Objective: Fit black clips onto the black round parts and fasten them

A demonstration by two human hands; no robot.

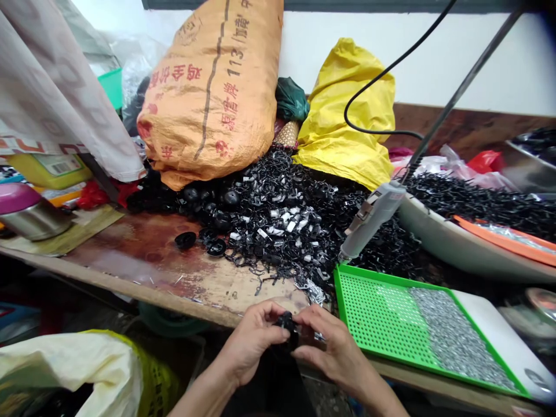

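Note:
Just in front of the table's near edge, my left hand (252, 341) pinches a small black plastic part (285, 331) between thumb and fingers. My right hand (328, 341) closes on the same part from the other side, fingertips at its edge. The part's exact kind is hidden by the fingers and its dark colour. Beyond the hands lies a heap of small black plastic pieces (269, 191) with white pieces (289, 223) mixed in. A little pile of silvery metal bits (316, 292) sits at the heap's front.
A green perforated tray (369, 313) of small screws (460, 330) stands at right. Above it hangs an electric screwdriver (373, 217). A large basin (443, 237) of black pieces is behind. An orange sack (217, 87), a yellow bag (347, 116) and a steel cup (35, 214) stand farther back.

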